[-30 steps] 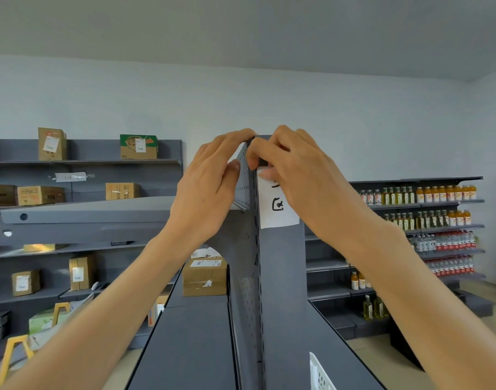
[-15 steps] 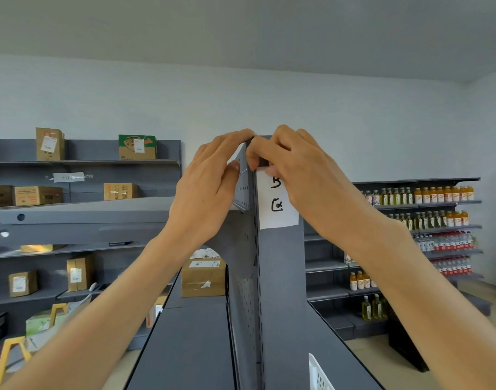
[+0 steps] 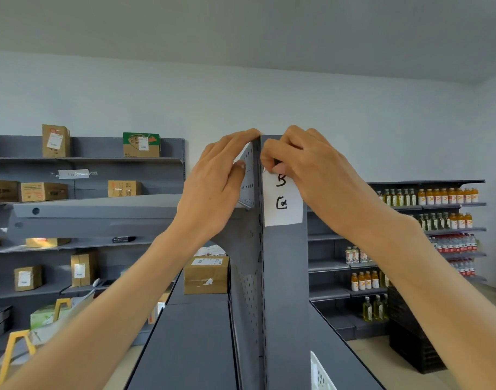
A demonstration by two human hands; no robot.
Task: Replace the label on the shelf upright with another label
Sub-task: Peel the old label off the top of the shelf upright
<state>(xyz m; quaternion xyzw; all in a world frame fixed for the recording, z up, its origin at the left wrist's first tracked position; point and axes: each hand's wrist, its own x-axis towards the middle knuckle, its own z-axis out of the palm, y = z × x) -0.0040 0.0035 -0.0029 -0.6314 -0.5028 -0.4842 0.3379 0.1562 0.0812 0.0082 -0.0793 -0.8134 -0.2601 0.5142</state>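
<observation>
A white paper label point(image 3: 283, 205) with black handwriting sits on the front face of the grey shelf upright point(image 3: 285, 277), near its top. My right hand point(image 3: 306, 167) pinches the label's top edge between thumb and fingertips, covering the upper part of the paper. My left hand point(image 3: 216, 190) grips the top of the perforated side panel just left of the upright, fingers curled over its upper edge. Both forearms reach up from the bottom corners.
A cardboard box point(image 3: 206, 274) rests on the grey shelf board point(image 3: 190, 347) below my left arm. Wall shelving with several boxes point(image 3: 141, 144) stands at the left. Shelves of bottles point(image 3: 444, 197) line the right. A white basket point(image 3: 318, 372) shows at the bottom, and a yellow stool point(image 3: 14, 347) at the lower left.
My right hand's fingers have shifted slightly up along the label's top, so the upper handwritten character shows more. My left hand has stayed on the panel.
</observation>
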